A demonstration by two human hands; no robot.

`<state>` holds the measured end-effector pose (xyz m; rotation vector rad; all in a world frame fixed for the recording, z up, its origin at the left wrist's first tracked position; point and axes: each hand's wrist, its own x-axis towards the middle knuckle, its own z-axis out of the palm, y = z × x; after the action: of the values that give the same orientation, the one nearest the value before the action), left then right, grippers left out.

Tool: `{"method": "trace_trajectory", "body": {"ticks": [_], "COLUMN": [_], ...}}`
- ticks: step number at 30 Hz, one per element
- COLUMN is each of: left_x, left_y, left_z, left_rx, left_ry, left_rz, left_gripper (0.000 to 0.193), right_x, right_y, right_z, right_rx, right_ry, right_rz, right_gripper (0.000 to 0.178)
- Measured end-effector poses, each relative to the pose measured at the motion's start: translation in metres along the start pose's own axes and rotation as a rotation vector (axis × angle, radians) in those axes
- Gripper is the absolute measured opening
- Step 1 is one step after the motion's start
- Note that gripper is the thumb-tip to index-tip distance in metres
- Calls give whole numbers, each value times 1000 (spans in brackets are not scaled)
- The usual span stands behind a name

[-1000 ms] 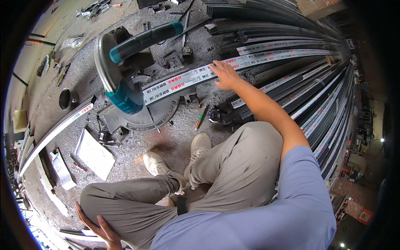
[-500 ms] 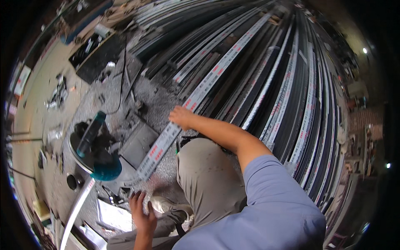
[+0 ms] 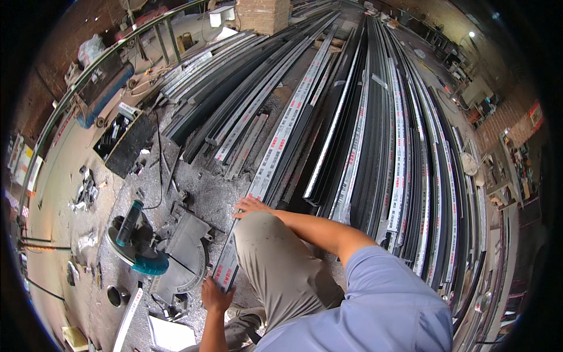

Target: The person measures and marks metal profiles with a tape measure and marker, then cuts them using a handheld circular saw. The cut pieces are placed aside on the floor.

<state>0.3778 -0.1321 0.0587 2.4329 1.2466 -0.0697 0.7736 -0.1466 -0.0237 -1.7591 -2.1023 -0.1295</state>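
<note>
A long metal profile (image 3: 274, 151), wrapped in pale film with red and dark print, runs from my lap area away toward the far stack. My left hand (image 3: 217, 296) has closed around its near end. Further along, beside my bent knee, my right hand (image 3: 252, 206) grips the same profile, its fingers over the top; the knee hides part of that hand. Just left of the profile a miter saw (image 3: 187, 249) stands on the floor, with a grey base and a teal handle (image 3: 129, 223). The profile's near end lies beside the saw base, not across it.
Bundles of long dark and film-wrapped profiles (image 3: 404, 176) fill the floor ahead and to the right. A black open box (image 3: 132, 144) stands at the left, with a cable (image 3: 159, 158) beside it. A white sheet (image 3: 170, 332) and a pale strip (image 3: 128, 320) lie near the saw.
My left hand, open and apart from the profile before, now holds its near end. The profile's near end has shifted right, away from the saw. The view has tilted upward.
</note>
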Motion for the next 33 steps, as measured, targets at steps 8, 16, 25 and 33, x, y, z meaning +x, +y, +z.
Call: {"method": "trace_trajectory", "body": {"ticks": [8, 16, 25, 33], "left_x": [-41, -59, -75, -62], "left_y": [-15, -14, -39, -45], "left_z": [3, 13, 12, 22], "left_rx": [19, 1, -16, -6], "left_ry": [20, 106, 206, 152], "left_rz": [43, 115, 142, 181], "left_gripper": [96, 81, 83, 86], "right_x": [4, 5, 5, -5], "right_y": [-16, -32, -63, -63], "right_z": [-25, -35, -19, -35], "right_rx": [468, 1386, 1127, 975], "right_ry": [728, 871, 854, 961], "right_rz": [1475, 1828, 1929, 2007], "right_gripper": [85, 60, 64, 66]}}
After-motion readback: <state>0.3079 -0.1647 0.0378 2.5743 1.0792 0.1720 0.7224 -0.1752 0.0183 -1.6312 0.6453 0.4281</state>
